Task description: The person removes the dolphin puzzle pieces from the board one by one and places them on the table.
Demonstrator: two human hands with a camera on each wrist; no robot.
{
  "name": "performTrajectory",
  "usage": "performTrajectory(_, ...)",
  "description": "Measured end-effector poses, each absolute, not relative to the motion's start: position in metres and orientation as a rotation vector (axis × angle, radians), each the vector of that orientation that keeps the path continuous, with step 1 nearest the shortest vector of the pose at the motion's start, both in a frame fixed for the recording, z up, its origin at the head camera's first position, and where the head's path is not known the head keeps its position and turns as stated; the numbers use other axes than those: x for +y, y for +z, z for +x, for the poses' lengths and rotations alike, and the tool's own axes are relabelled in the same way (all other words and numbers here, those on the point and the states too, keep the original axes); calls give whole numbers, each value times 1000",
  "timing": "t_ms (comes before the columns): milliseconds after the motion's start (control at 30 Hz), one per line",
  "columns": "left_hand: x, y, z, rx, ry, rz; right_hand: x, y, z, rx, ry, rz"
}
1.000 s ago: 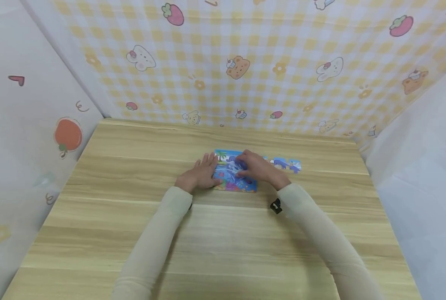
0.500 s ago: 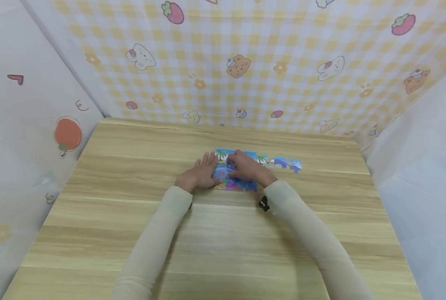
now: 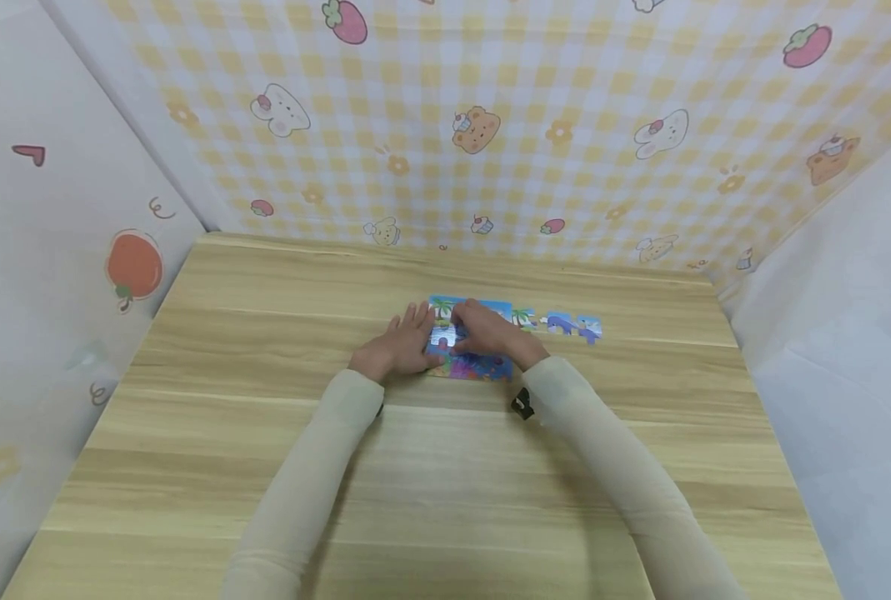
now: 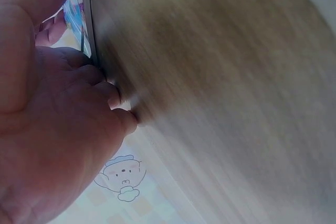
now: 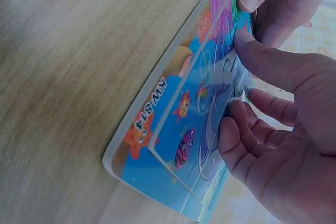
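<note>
A blue sea-themed jigsaw board [image 3: 501, 309], marked KW-814 in the right wrist view, lies on the table under both hands. My left hand [image 3: 399, 348] rests spread at its left edge, thumb on the picture. In the right wrist view, the thumb and fingers of my right hand [image 5: 294, 103] bend in over the board's middle. They seem to pinch a shiny puzzle piece [image 3: 442, 335], which glares white beside the fingertips in the head view; the contact itself is partly hidden. To the right lie a palm-tree piece [image 3: 523, 319] and dolphin pieces [image 3: 559, 323].
The wooden table [image 3: 445, 500] stretches out around the board. Behind it hangs a yellow checked cloth [image 3: 520, 175] with cartoon prints, and white cloth walls [image 3: 47, 292] stand at the sides. A small black strap part [image 3: 523, 404] shows at the right wrist.
My right hand has moved left across the board, uncovering the palm-tree piece at right. A bright glare has appeared on the piece near my left thumb. My left hand stays in place.
</note>
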State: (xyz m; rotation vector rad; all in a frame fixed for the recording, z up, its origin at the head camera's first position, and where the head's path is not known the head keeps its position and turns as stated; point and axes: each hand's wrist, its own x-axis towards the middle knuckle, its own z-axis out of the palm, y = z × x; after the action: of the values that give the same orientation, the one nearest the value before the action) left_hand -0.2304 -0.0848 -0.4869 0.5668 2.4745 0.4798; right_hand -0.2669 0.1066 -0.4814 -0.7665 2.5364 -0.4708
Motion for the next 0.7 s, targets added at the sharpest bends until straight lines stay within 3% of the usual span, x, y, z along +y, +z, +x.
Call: performTrajectory(700, -84, -488, -231, 2473, 501, 549, 115, -487, -270, 2562, -660, -867)
